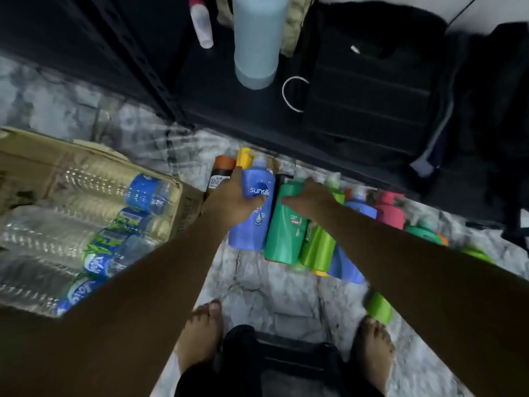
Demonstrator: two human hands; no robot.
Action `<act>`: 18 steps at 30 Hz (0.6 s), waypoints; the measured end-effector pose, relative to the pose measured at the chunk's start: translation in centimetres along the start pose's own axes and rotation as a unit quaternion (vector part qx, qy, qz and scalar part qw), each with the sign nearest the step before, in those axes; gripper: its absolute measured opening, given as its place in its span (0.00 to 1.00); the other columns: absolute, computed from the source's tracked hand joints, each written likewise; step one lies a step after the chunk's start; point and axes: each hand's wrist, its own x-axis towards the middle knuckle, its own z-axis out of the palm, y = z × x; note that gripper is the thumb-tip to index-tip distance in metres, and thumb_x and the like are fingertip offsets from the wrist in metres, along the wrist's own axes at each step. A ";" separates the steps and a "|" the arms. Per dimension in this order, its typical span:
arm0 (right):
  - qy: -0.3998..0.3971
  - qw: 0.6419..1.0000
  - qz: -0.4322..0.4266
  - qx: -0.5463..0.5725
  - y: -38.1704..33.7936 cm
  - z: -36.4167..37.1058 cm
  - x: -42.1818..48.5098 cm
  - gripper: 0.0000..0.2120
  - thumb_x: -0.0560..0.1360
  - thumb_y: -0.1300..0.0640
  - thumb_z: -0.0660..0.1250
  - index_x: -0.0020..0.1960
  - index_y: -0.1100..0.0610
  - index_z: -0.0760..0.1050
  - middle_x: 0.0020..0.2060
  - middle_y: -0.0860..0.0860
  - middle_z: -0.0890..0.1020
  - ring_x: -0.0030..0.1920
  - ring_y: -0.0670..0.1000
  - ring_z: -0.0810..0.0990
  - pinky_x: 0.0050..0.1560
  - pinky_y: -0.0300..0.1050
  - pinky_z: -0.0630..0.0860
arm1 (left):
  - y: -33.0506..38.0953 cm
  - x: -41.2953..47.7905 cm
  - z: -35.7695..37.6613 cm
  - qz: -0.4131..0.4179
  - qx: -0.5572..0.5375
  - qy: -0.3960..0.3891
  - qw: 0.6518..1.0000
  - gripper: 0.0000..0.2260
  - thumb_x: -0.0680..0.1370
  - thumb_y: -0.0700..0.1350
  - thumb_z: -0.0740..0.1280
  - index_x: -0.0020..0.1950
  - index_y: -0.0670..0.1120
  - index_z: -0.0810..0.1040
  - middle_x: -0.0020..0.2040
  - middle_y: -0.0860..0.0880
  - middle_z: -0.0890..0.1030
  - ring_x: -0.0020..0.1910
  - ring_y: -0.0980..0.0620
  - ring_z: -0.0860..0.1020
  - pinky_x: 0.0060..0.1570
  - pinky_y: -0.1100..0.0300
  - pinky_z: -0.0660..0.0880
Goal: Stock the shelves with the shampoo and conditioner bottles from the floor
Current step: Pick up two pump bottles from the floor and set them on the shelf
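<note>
Wrapped round the blue bottle (254, 224), the left hand (229, 196) covers part of its label. The right hand (309, 196), gripping the green bottle (283, 236), hides its top. A dark bottle (282, 180) between them shows only a sliver. Labels on the far bottles (389, 209) blur beyond reading. The frame crops the cardboard box (57, 161) at left and the tall pale bottle (257, 38) at top.
</note>
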 end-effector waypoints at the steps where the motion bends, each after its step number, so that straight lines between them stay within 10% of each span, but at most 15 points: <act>1: -0.044 0.998 0.040 0.014 -0.4 0.1 0.5 0.29 0.73 0.45 0.75 0.65 0.59 0.71 0.58 0.58 0.79 0.49 0.59 0.83 0.42 0.51 0.82 | -0.1 0.6 0.1 0.006 0.001 -0.007 1.000 0.34 0.74 0.61 0.74 0.73 0.48 0.65 0.58 0.43 0.81 0.54 0.40 0.81 0.51 0.46 0.79; 6: -0.153 0.981 0.109 0.058 -1.5 -0.4 1.5 0.36 0.75 0.46 0.75 0.74 0.60 0.64 0.68 0.60 0.75 0.39 0.57 0.82 0.42 0.54 0.82 | 0.0 1.9 0.3 -0.010 0.028 -0.026 0.999 0.43 0.67 0.62 0.80 0.75 0.52 0.63 0.63 0.43 0.71 0.57 0.40 0.78 0.54 0.46 0.79; 14: -0.106 0.980 0.100 0.137 -1.8 -0.4 1.2 0.40 0.67 0.55 0.83 0.67 0.57 0.59 0.50 0.63 0.78 0.39 0.58 0.85 0.33 0.57 0.84 | 0.3 1.1 0.4 -0.003 -0.015 0.002 1.000 0.41 0.61 0.62 0.80 0.66 0.46 0.67 0.59 0.43 0.75 0.53 0.42 0.80 0.51 0.47 0.79; 18: -0.051 0.998 0.002 0.043 -0.4 -0.3 -0.4 0.55 0.56 0.41 0.85 0.72 0.55 0.58 0.58 0.55 0.79 0.47 0.55 0.84 0.37 0.49 0.83 | -1.3 -0.8 0.6 0.002 -0.081 0.024 0.996 0.43 0.55 0.66 0.77 0.64 0.50 0.69 0.57 0.47 0.79 0.53 0.46 0.81 0.51 0.46 0.80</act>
